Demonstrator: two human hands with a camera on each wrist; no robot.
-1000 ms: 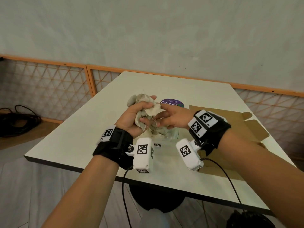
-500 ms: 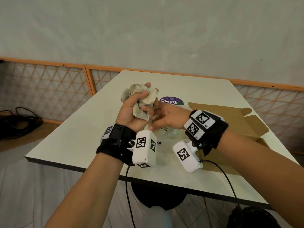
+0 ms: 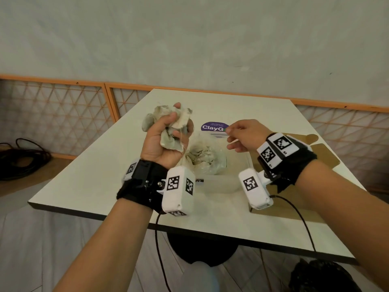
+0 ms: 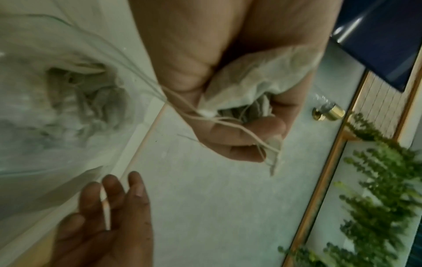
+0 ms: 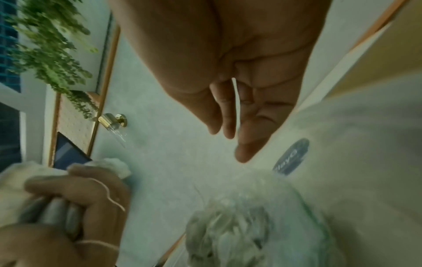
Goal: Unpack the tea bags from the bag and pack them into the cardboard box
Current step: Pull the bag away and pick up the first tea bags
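Several crumpled off-white paper tea bags (image 3: 168,127) are clenched in the left hand (image 3: 164,140), raised at ten o'clock above the clear plastic bag (image 3: 207,157); the right hand (image 3: 244,137) hangs released, the flat brown cardboard box (image 3: 324,157) at its three o'clock.

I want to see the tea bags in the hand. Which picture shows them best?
The head view: the whole bunch of tea bags sits in the left hand, sharp and clear. The left wrist view shows only its underside and strings. The right wrist view catches a blurry edge.

Cardboard box (image 3: 315,157) partly behind right wrist
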